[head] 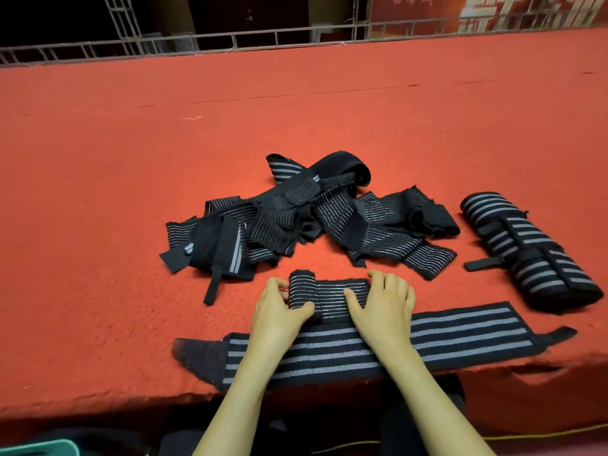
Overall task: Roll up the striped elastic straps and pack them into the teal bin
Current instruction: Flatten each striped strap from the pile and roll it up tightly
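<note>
On the red table (98, 225), my left hand (279, 311) curled around the rolled end of a striped strap (329, 294) while my right hand (383, 304) pressed flat, fingers straight, on its loose length, the teal bin (36, 447) showing below the table's near left edge.

A fuzzy red cloth (131, 192) covers the tabletop; a grey metal lattice rail (230, 39) runs along its far edge; a red banner with pale lettering (526, 9) shows top right; a thin yellow cord (543, 434) lies below the near edge.

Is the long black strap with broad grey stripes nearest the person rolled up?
No, that long black broad-striped strap lies flat, unrolled, along the near edge of the red table.
</note>
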